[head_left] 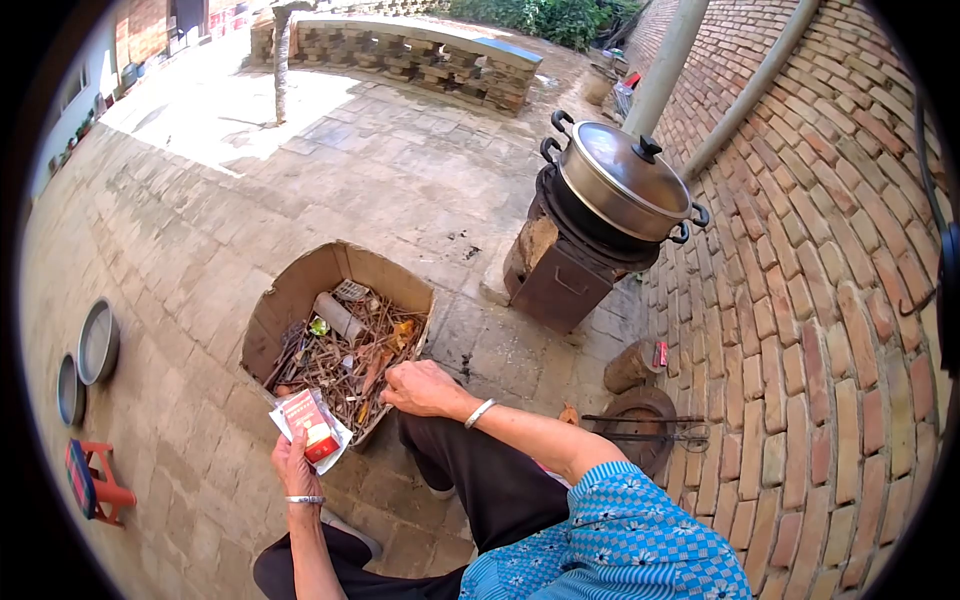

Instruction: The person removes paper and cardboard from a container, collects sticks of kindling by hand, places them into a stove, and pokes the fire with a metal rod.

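Over the near side of the cardboard box (pixel 300 285), the left hand (pixel 292 462) is pinching a red packet (pixel 315 430) with pale, crinkled wrapping at its lower end. It is looking light, flexible and perhaps slick, so its edge is probably offering the best hold. Beside the box's right rim, the right hand (pixel 428 388) is curling; whether it is gripping anything, I cannot tell. Fingers are hiding part of the packet; its print is blurring.
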The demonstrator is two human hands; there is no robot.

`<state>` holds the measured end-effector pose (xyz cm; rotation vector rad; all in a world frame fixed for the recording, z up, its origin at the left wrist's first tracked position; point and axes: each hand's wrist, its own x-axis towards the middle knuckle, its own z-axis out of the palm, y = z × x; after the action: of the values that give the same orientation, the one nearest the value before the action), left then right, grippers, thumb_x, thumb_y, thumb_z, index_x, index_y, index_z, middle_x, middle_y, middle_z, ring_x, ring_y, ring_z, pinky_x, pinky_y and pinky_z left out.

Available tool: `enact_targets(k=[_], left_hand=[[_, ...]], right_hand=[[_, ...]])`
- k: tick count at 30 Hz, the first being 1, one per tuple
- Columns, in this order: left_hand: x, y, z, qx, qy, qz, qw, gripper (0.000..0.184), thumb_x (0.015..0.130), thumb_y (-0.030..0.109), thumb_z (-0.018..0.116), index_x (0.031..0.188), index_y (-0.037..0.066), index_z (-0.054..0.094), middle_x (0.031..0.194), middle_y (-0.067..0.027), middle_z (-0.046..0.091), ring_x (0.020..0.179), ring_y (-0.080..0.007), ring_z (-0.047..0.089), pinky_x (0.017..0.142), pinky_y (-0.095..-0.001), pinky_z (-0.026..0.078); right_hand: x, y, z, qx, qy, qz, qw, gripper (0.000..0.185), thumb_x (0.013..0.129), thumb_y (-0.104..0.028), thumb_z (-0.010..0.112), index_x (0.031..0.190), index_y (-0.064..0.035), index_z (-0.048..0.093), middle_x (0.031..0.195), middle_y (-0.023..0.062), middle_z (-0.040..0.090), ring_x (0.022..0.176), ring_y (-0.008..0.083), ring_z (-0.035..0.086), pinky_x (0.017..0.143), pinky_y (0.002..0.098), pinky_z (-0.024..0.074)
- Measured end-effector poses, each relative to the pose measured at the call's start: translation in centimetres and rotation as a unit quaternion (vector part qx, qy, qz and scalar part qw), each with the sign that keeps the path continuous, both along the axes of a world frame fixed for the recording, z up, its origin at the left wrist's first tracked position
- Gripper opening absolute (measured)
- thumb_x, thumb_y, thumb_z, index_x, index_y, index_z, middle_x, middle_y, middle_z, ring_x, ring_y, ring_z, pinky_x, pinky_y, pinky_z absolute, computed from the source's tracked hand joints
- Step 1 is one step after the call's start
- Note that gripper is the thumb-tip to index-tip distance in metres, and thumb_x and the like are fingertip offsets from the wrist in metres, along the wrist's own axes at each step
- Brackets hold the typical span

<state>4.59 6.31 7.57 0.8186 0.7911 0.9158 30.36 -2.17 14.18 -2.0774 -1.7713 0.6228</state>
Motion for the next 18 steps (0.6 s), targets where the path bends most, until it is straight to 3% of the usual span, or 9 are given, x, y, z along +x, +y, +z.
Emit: enact_targets(k=[3, 18], left_hand=[[0.1, 0.0, 0.2, -0.003, -0.002, -0.005, 1.000, 0.030, 0.092, 0.015, 0.061, 0.114, -0.006, 0.057, 0.104, -0.0111, 0.067, 0.088, -0.0172, 0.067, 0.079, -0.0302, 0.054], [0.1, -0.2, 0.5, 0.000, 0.000, -0.004, 1.000, 0.031, 0.092, 0.017, 0.062, 0.114, -0.005, 0.057, 0.104, -0.0105, 0.067, 0.087, -0.0167, 0.067, 0.079, -0.0299, 0.053]], right_hand=[[0.0, 0.0, 0.0, 0.003, -0.021, 0.002, 1.000, 0.029, 0.082, -0.023, 0.056, 0.081, 0.0044, 0.063, 0.077, 0.0240, 0.063, 0.081, 0.0387, 0.064, 0.073, 0.0458, 0.0507], [0.3, 0.3, -1.9, 0.003, -0.034, 0.014, 0.999, 0.030, 0.083, -0.024, 0.055, 0.076, 0.0049, 0.058, 0.078, 0.0240, 0.063, 0.080, 0.0403, 0.063, 0.072, 0.0474, 0.0492]])
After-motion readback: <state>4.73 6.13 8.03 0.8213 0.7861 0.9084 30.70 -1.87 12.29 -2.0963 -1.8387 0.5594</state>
